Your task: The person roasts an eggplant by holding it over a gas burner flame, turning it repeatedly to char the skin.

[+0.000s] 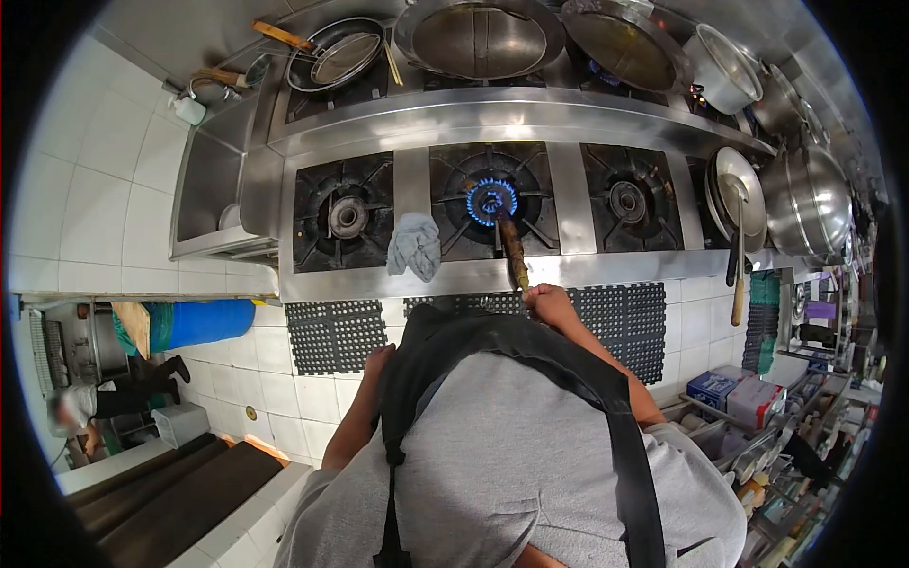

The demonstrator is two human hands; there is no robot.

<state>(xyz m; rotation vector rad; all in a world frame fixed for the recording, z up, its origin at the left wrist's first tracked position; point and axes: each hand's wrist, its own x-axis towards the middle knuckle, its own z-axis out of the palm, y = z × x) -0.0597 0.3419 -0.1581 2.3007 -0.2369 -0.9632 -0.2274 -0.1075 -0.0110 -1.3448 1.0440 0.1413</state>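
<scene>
Here we hold a long brown stick [512, 248] over the lit burner [491, 200] of the steel stove [417, 275], its far tip in the blue flame and its near end in our right hand [549, 303]. It looks stiff and light, probably wooden, so we judge it easy to steer but hot toward the tip; the near end, well clear of the fire, is the safe place to grip. Our right arm reaches forward, fingers clamped around that end. Our left hand [380, 358] hangs by the apron [473, 343], holding nothing; we cannot tell its fingers' state. A grey rag [415, 244] lies just beside the burner.
</scene>
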